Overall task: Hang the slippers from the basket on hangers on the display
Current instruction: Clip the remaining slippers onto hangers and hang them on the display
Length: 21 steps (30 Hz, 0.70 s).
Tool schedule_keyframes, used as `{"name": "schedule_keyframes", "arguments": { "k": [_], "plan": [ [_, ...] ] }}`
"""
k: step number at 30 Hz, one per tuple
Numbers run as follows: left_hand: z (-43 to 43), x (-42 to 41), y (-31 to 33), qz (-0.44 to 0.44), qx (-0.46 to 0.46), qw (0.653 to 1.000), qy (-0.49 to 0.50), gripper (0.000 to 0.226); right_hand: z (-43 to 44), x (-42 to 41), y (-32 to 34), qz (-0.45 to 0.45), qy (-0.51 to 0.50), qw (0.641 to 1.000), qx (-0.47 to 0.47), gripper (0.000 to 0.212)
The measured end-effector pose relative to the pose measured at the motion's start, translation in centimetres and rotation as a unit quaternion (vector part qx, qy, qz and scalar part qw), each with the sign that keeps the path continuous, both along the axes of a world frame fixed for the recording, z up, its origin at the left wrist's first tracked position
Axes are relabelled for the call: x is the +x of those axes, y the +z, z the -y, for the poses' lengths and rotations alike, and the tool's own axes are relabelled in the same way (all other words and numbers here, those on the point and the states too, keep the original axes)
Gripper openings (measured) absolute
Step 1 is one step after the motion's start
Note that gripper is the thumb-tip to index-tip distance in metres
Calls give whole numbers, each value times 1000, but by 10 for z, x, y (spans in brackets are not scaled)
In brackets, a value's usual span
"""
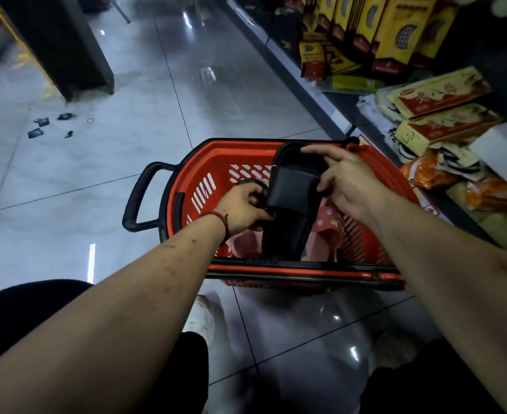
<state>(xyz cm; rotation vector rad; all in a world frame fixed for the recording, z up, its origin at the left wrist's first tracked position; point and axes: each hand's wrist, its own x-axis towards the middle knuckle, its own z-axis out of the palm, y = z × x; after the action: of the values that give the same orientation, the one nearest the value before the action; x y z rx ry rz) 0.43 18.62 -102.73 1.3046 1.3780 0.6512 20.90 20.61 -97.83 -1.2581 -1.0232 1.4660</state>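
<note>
Black rubber slipper [294,198], slide type with a broad strap toward its upper end: held tilted above the red basket [204,162], with the lower end dipping inside the rim. Whether it is one slipper or a pair pressed together, you cannot tell from this view.

Your right hand [347,177]: clasps the slipper's upper part. The forefinger lies along the top edge and the thumb pinches the side by the strap.

Your left hand [241,206]: curled round the slipper's lower left edge, just under the strap. Red cord bracelet [220,219] on that wrist.

Pink slippers [326,237]: lying in the basket bottom, directly under the grip, partly hidden by the black one.

Basket handle [138,198], black loop: outward from your left hand, at the basket's left end.

Yellow-and-red boxes [443,91]: stacked on low shelving beyond and to the right of your right hand, well apart from the grip.

Grey glossy floor tiles [126,70]: under the basket.

Dark scraps [41,122]: on the tiles, far to the left of your left hand.

White shoe [201,318]: beneath your left forearm, on the near side of the basket.
</note>
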Motion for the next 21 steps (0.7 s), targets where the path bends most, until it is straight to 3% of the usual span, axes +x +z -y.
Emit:
{"name": "schedule_keyframes", "arguments": {
  "k": [3, 7, 9, 11, 13, 15, 16, 19, 21],
  "plan": [
    [-7, 5, -5, 25, -19, 999, 44, 37, -7, 2, -7, -30, -13, 999, -11, 74],
    [-17, 14, -10, 87, -53, 993, 55, 43, -13, 0, -31, 179, 56, 981, -45, 135],
    [-20, 10, -17, 128, -112, 985, 10, 46, -12, -1, -34, 249, 69, 966, -28, 124],
    [-29, 0, -31, 73, -133, 988, 25, 42, -20, 6, -41, 266, 33, 963, -22, 105],
    [-49, -15, -49, -105, -98, 985, 92, 28, -28, 12, -49, 290, 12, 957, -27, 94],
    [-62, -24, -56, -278, -78, 952, 103, 10, -35, 17, -57, 293, -2, 956, -27, 84],
    [-67, -25, -59, -313, -84, 942, 92, 16, -39, 19, -63, 287, -8, 958, -24, 79],
    [-80, -18, -69, -300, -62, 951, 55, 82, -47, 23, -65, 255, -19, 966, -23, 61],
    [-87, -10, -74, -284, -18, 958, 46, 84, -51, 29, -66, 249, -25, 968, -32, 55]
  ]
}}
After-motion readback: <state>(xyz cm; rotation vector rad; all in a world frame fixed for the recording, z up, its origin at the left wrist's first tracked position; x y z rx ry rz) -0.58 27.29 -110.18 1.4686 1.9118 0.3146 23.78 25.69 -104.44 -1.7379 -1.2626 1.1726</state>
